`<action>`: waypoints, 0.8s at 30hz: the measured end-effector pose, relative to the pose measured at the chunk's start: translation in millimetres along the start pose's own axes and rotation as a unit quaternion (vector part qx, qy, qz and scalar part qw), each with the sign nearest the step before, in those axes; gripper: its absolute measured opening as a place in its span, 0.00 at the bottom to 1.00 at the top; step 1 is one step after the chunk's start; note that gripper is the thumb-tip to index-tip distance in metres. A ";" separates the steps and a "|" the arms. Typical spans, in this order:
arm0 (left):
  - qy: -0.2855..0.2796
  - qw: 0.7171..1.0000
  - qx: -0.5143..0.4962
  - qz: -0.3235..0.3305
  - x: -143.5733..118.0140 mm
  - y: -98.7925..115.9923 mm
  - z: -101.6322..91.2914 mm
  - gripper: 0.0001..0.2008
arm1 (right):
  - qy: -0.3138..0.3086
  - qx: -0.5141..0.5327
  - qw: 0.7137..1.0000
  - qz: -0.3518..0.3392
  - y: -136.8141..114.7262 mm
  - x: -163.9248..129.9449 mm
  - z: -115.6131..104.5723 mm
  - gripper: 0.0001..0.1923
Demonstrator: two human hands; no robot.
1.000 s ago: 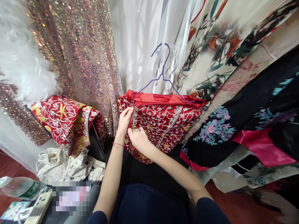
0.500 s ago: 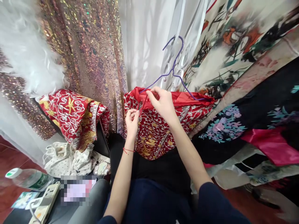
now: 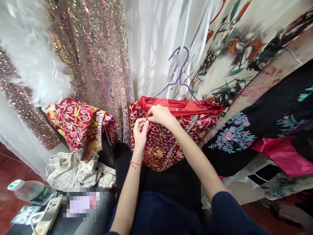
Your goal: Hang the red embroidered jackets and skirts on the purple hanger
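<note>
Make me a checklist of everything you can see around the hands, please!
Surface: dark red floor.
Job's things: red embroidered garment on a purple hanger.
Clutter: second red garment, spotted white cloth, bottle, card.
Grippers: left hand and right hand pinch the garment's top left edge, fingertips meeting.
Cables: power strip with a white cord.
Surroundings: sequin fabric, white feathers, white curtain, floral robes.

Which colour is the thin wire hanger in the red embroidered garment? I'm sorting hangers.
Purple; the thin wire hanger shows best in the head view.
</note>
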State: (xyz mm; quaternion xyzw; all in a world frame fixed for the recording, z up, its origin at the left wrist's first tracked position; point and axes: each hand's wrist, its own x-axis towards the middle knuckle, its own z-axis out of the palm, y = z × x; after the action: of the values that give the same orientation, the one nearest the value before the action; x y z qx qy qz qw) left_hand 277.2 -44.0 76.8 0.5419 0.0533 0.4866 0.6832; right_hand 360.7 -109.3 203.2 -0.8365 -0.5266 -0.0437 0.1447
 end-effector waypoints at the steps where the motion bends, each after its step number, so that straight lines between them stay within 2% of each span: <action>1: -0.003 1.000 -0.004 -0.004 0.0 2.1 0.4 0.19 | -0.013 0.026 1.000 -0.009 2.4 2.1 -4.2 0.05; 3: -0.001 1.000 -0.010 -0.009 1.4 6.2 1.1 0.20 | -0.037 0.125 0.991 -0.035 10.0 4.3 -12.6 0.03; 5: 0.001 1.000 -0.014 -0.014 3.6 9.5 1.3 0.20 | -0.038 0.258 0.964 -0.048 19.0 2.0 -19.5 0.06; 7: 0.001 1.000 -0.016 -0.022 5.1 10.8 1.2 0.21 | 0.002 0.372 0.927 -0.047 27.2 -4.5 -23.6 0.13; 9: 0.002 1.000 -0.017 -0.025 5.0 10.2 1.2 0.22 | 0.069 0.427 0.900 -0.049 32.7 -13.1 -24.1 0.16; 11: 0.005 1.000 -0.019 -0.024 3.5 8.9 1.9 0.21 | 0.146 0.419 0.895 -0.052 34.4 -21.2 -21.0 0.12; 14: 0.007 0.999 -0.026 -0.023 1.6 8.1 4.8 0.20 | 0.220 0.342 0.912 -0.059 29.3 -28.4 -10.9 0.09; 19: 0.008 0.999 -0.040 -0.036 2.2 11.9 8.3 0.22 | 0.170 0.216 0.953 -0.127 15.6 -27.5 7.1 0.13; 21: 0.008 0.998 -0.024 -0.051 3.2 13.3 6.9 0.22 | 0.187 0.219 0.948 -0.131 15.2 -29.2 9.7 0.12; 24: 0.009 0.997 0.027 -0.069 5.5 15.2 2.9 0.20 | 0.274 0.296 0.908 -0.115 19.7 -42.5 12.8 0.11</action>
State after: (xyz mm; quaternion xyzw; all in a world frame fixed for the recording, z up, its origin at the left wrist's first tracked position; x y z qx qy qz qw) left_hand 272.6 -42.9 92.6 0.5502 0.1101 0.4417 0.7000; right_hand 358.5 -150.4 177.5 -0.6437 -0.5477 -0.1295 0.5185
